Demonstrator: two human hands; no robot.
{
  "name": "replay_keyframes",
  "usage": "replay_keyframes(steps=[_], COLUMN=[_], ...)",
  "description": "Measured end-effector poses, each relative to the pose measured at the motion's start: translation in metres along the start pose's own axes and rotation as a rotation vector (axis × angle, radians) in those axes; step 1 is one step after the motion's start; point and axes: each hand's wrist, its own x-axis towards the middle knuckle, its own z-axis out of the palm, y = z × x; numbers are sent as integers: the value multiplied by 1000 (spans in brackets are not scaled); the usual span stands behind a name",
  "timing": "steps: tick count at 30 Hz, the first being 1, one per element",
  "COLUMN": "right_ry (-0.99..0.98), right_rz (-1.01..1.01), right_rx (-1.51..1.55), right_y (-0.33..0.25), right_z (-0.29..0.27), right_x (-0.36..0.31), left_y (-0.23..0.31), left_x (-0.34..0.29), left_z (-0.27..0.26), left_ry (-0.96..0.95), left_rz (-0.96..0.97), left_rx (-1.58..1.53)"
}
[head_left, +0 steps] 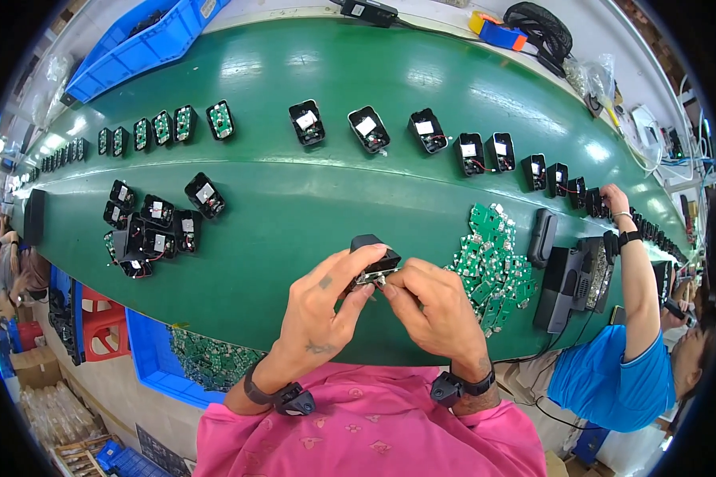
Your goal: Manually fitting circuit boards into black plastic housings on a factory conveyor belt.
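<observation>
Green tabletop (pixel 262 262) ran from open cases (pixel 367 129) to its near edge, beside a blue bin (pixel 146 342) of circuit boards (pixel 215 358). Over it, the left hand (pixel 326 298) gripped a black housing (pixel 366 242) while the right hand (pixel 436 306) pinched its open side.

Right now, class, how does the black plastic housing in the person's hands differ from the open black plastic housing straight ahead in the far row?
The held housing is in the left hand, with the right hand at its edge; the far-row housing rests untouched on the green table. The held housing is partly covered; the far-row housing lies open side up, its white square plainly visible. Both are black and box-shaped.
</observation>
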Motion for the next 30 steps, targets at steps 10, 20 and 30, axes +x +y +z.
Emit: replay_keyframes(steps=[10,20,30], right_ry=[9,48,74], right_rz=[8,111,119], right_rx=[-73,-104,24], right_y=[4,17,17], right_z=[3,20,6], right_x=[0,-2,0], left_y=[-1,-15,-12], left_x=[-3,-4,-1], left_z=[8,23,27], left_ry=[34,121,91], left_rz=[-8,43,-221], left_rx=[122,234,-280])
